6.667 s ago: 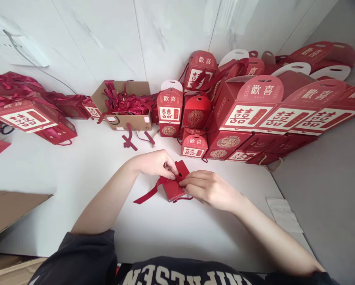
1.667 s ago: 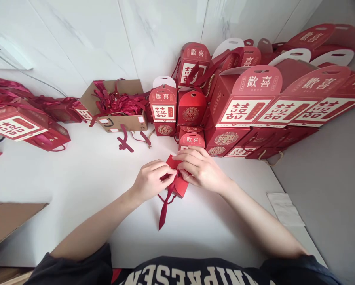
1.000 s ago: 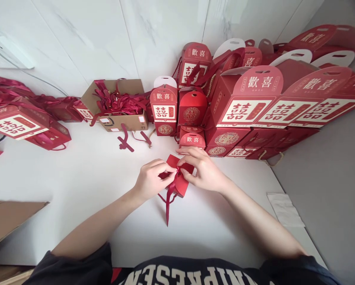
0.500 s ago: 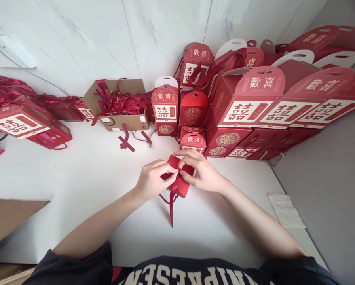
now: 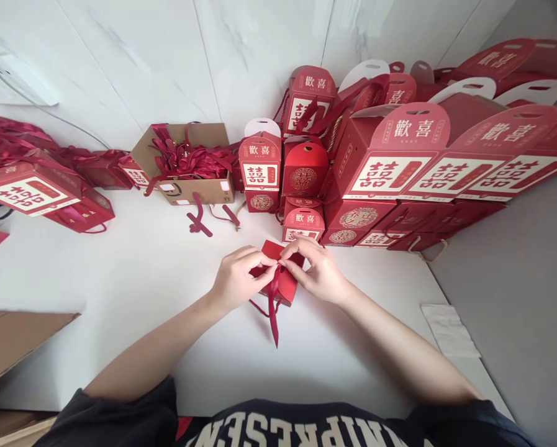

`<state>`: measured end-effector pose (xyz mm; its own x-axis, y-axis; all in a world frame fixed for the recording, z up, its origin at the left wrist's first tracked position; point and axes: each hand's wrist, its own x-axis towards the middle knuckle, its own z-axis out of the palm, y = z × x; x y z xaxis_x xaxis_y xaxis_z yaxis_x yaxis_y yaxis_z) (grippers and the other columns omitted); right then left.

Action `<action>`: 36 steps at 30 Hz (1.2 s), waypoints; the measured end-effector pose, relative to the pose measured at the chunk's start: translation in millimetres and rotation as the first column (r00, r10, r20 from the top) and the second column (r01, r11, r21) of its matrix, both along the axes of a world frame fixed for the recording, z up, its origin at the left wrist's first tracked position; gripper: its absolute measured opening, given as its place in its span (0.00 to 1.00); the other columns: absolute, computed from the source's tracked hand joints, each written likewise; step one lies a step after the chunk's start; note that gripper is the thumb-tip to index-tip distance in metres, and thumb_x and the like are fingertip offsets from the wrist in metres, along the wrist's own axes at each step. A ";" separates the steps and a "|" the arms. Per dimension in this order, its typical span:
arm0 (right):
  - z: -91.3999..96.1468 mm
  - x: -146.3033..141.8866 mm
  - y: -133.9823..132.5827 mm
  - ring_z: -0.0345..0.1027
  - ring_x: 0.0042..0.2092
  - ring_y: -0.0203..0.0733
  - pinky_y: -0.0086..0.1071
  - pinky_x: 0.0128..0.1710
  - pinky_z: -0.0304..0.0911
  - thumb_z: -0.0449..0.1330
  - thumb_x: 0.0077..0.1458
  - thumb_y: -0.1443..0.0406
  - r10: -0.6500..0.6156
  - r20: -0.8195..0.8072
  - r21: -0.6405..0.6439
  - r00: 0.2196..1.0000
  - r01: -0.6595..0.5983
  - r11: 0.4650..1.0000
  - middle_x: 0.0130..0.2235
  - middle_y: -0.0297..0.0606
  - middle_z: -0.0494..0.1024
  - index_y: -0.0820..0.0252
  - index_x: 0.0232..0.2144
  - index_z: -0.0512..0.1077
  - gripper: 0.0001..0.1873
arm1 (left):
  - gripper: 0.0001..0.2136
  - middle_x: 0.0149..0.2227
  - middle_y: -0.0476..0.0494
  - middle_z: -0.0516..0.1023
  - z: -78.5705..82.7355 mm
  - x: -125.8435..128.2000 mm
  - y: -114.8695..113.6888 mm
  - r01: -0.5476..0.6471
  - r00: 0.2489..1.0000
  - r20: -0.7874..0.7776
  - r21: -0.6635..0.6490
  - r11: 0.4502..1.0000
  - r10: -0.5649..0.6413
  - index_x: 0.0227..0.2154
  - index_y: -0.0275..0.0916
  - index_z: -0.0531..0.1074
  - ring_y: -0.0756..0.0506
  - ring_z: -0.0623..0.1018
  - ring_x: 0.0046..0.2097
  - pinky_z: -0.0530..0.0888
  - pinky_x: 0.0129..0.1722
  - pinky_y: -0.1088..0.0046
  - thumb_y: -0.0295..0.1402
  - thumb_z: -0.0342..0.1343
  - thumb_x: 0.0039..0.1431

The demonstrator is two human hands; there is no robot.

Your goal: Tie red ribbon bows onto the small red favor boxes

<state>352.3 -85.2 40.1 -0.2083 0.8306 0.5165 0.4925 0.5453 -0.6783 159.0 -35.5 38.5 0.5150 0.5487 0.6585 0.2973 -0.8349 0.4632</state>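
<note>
A small red gift box (image 5: 287,284) rests on the white table in front of me, partly covered by my hands. A dark red ribbon (image 5: 273,304) runs over its top, its loose end hanging toward me. My left hand (image 5: 241,273) pinches the ribbon between thumb and fingertips at the top of the box. From the other side, my right hand (image 5: 318,270) pinches at the same spot, fingertips nearly touching the left ones. The exact ribbon part between the fingers is hidden. A twisted red cord (image 5: 258,307) shows at the box's near left edge.
Stacked red gift boxes (image 5: 399,155) line the back right, with a small box (image 5: 302,220) just beyond my right hand. An open cardboard box (image 5: 199,195) holds ribbons. Ribbon-tied boxes (image 5: 31,186) sit at left. Cut ribbon pieces (image 5: 197,223) and white paper (image 5: 449,329) lie on the table.
My fingertips have shifted slightly up and left over the box, and my right-hand fingers are drawn in closer. The ribbon's hanging end has swung a little right and up.
</note>
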 end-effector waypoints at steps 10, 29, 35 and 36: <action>2.2 1.6 -0.7 0.69 0.38 0.41 0.43 0.53 0.60 0.53 0.54 0.75 -0.096 0.274 0.183 0.957 0.046 0.982 0.35 0.35 0.74 0.57 0.38 0.64 0.11 | 0.06 0.26 0.51 0.77 2.4 1.8 -2.7 0.126 0.990 -0.071 0.119 0.985 -0.118 0.27 0.39 0.72 0.52 0.71 0.27 0.71 0.30 0.74 0.22 0.59 0.52; 61.7 83.3 -26.7 0.72 0.44 0.46 0.37 0.44 0.66 0.56 0.60 0.52 0.246 0.283 -0.476 0.927 -0.087 0.875 0.44 0.40 0.77 0.54 0.45 0.73 0.17 | 0.05 0.31 0.49 0.80 19.8 -8.4 3.1 0.228 0.944 -0.318 0.439 0.869 -0.087 0.36 0.40 0.74 0.50 0.76 0.30 0.70 0.30 0.72 0.25 0.57 0.58; 31.3 48.1 4.9 0.66 0.32 0.39 0.32 0.34 0.61 0.50 0.60 0.45 0.146 0.079 -0.650 0.986 -0.060 0.757 0.31 0.34 0.74 0.58 0.32 0.70 0.24 | 0.07 0.32 0.47 0.81 24.7 -8.7 1.4 0.262 0.932 -0.359 0.555 0.789 -0.056 0.38 0.37 0.73 0.50 0.75 0.28 0.69 0.28 0.71 0.23 0.57 0.58; 29.0 46.5 5.9 0.65 0.31 0.38 0.32 0.34 0.60 0.49 0.60 0.44 0.138 0.038 -0.664 0.990 -0.078 0.743 0.29 0.34 0.73 0.59 0.31 0.70 0.25 | 0.07 0.32 0.47 0.81 25.4 -8.5 1.2 0.265 0.933 -0.355 0.565 0.782 -0.061 0.39 0.37 0.72 0.50 0.75 0.28 0.69 0.28 0.71 0.22 0.56 0.58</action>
